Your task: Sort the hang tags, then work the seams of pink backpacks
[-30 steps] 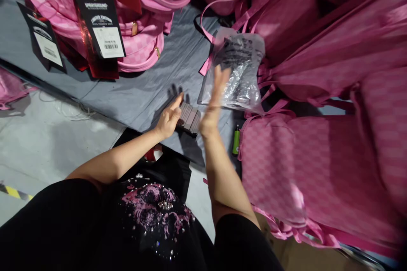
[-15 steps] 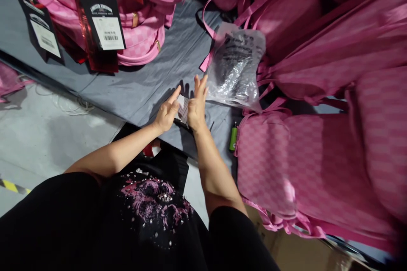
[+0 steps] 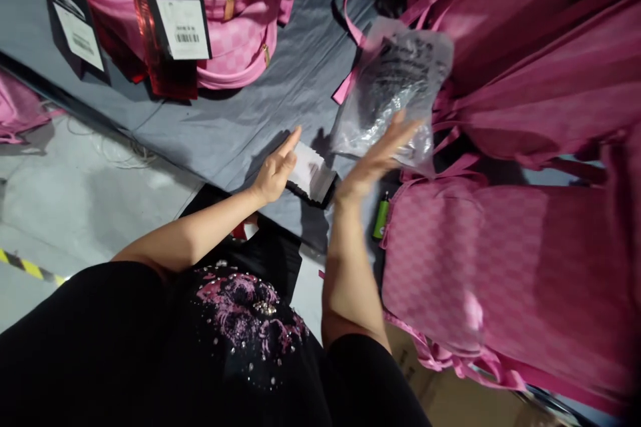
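Observation:
My left hand rests with fingers straight against the left side of a small stack of pale cards on the grey table sheet. My right hand is open, its fingers stretched out toward a crinkled clear plastic bag with black print. The fingertips reach the bag's lower edge; whether they touch it I cannot tell. A green lighter lies just right of my right wrist.
Pink checkered backpacks are piled at the right and back. Another pink backpack with black hang tags sits at the back left. Grey floor with a yellow-black stripe lies left.
My right hand left the card stack and swung right and up toward the plastic bag, its fingers spreading. My left hand stayed at the stack.

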### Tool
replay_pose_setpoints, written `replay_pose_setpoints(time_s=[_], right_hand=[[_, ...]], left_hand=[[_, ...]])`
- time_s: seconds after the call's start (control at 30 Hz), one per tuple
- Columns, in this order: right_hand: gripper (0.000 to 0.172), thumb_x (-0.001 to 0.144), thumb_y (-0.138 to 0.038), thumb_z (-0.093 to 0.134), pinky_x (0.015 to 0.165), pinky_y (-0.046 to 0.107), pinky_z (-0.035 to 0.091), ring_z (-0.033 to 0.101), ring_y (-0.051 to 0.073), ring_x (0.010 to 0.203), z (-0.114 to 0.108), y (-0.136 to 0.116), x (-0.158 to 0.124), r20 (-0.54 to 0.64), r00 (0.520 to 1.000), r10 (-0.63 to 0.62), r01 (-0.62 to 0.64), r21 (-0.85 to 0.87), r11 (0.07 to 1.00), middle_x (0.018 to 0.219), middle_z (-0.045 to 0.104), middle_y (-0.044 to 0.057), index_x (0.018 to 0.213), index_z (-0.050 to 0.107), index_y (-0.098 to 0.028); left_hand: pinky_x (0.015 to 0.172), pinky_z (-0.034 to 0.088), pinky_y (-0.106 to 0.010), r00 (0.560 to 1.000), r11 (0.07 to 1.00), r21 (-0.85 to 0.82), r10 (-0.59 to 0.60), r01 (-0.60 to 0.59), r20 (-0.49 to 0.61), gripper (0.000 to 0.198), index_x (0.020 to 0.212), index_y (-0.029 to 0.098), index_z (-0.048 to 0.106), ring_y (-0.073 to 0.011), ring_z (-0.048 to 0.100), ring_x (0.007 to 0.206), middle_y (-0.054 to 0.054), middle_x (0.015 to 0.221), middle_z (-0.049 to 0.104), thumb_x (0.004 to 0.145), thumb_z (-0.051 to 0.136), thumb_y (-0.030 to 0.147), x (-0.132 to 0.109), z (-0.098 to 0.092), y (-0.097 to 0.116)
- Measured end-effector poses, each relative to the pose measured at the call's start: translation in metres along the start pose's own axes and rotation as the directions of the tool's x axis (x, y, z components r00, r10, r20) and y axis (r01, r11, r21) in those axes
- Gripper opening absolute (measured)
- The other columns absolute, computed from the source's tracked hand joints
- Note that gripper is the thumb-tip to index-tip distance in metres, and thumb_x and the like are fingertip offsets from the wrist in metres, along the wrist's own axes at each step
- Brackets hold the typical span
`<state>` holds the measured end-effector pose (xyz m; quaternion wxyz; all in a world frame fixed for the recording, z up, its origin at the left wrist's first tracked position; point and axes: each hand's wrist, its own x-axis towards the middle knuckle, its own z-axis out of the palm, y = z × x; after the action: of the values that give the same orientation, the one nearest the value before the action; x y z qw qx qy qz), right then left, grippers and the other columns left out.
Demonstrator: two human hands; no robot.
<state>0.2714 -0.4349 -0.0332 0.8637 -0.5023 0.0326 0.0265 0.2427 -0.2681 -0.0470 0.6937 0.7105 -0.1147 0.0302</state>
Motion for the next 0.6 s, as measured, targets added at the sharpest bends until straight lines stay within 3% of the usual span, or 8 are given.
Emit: replay_pose_setpoints(time_s=[0.07, 0.1, 0.17, 0.23, 0.4, 0.5, 0.6], right_hand=[[0.087, 0.087, -0.080, 0.033, 0.127, 0.062, 0.003, -0.007, 0.026, 0.160, -0.008, 0.006, 0.003, -0.010, 0.990, -0.137, 0.129, -0.280, 0.951, 0.172, 0.006, -0.010, 0.162, 0.008, -0.041], [0.095, 0.085, -0.085, 0.028, 0.127, 0.062, 0.001, -0.003, 0.026, 0.160, -0.012, 0.008, 0.006, 0.000, 0.979, -0.204, 0.183, -0.438, 0.880, 0.172, 0.006, -0.006, 0.162, 0.002, -0.038], [0.096, 0.083, -0.088, 0.006, 0.126, 0.066, 0.004, 0.010, 0.026, 0.159, -0.020, 0.010, 0.011, -0.008, 0.959, -0.283, 0.224, -0.588, 0.777, 0.170, 0.020, 0.003, 0.162, -0.001, -0.035], [0.090, 0.085, -0.081, -0.009, 0.124, 0.068, 0.012, 0.024, 0.024, 0.156, -0.027, 0.007, 0.014, -0.023, 0.952, -0.306, 0.238, -0.574, 0.784, 0.162, 0.037, 0.005, 0.161, 0.008, -0.036], [0.083, 0.091, -0.075, -0.005, 0.115, 0.065, 0.033, 0.054, 0.026, 0.138, -0.026, -0.024, 0.003, 0.019, 0.938, -0.346, 0.306, -0.517, 0.800, 0.136, 0.062, 0.005, 0.151, 0.038, -0.038], [0.084, 0.090, -0.074, -0.008, 0.114, 0.065, 0.035, 0.053, 0.028, 0.138, -0.011, -0.038, -0.003, 0.050, 0.909, -0.414, 0.356, -0.608, 0.709, 0.133, 0.062, 0.006, 0.153, 0.036, -0.038], [0.088, 0.088, -0.079, -0.003, 0.116, 0.064, 0.033, 0.043, 0.030, 0.146, 0.001, -0.029, -0.005, 0.088, 0.892, -0.443, 0.360, -0.732, 0.579, 0.145, 0.053, 0.008, 0.159, 0.023, -0.036]], left_hand=[[0.127, 0.028, -0.046, 1.000, 1.000, 0.013, -0.001, 0.001, -0.005, 0.086, 0.157, 0.020, 0.034, -0.0256, 0.032, 0.153, -0.012, 0.163, 0.036, 0.095, 0.017, 0.076, 0.000, 0.000, 0.001], [0.126, 0.029, -0.046, 1.000, 1.000, 0.020, -0.008, 0.009, -0.009, 0.086, 0.157, 0.019, 0.034, -0.0259, 0.034, 0.152, -0.012, 0.161, 0.038, 0.096, 0.017, 0.076, 0.000, 0.000, 0.002], [0.126, 0.030, -0.047, 1.000, 0.999, 0.026, -0.024, 0.024, -0.010, 0.086, 0.157, 0.017, 0.034, -0.0265, 0.037, 0.151, -0.014, 0.158, 0.043, 0.096, 0.015, 0.075, 0.000, -0.001, 0.003], [0.125, 0.031, -0.048, 1.000, 0.999, 0.026, -0.023, 0.023, -0.002, 0.088, 0.157, 0.015, 0.034, -0.0272, 0.039, 0.149, -0.016, 0.156, 0.046, 0.096, 0.015, 0.076, 0.000, -0.001, 0.004], [0.126, 0.030, -0.048, 1.000, 0.999, 0.027, -0.018, 0.018, 0.001, 0.087, 0.157, 0.019, 0.035, -0.0269, 0.041, 0.148, -0.013, 0.156, 0.047, 0.095, 0.016, 0.077, 0.000, -0.002, 0.005], [0.127, 0.029, -0.046, 1.000, 0.999, 0.026, -0.021, 0.021, 0.004, 0.087, 0.157, 0.019, 0.034, -0.0268, 0.038, 0.150, -0.013, 0.159, 0.043, 0.095, 0.016, 0.077, 0.000, -0.001, 0.003], [0.127, 0.029, -0.046, 1.000, 0.999, 0.034, -0.008, 0.007, 0.017, 0.086, 0.157, 0.022, 0.034, -0.0265, 0.035, 0.151, -0.011, 0.161, 0.039, 0.094, 0.016, 0.078, 0.000, -0.001, 0.001]])
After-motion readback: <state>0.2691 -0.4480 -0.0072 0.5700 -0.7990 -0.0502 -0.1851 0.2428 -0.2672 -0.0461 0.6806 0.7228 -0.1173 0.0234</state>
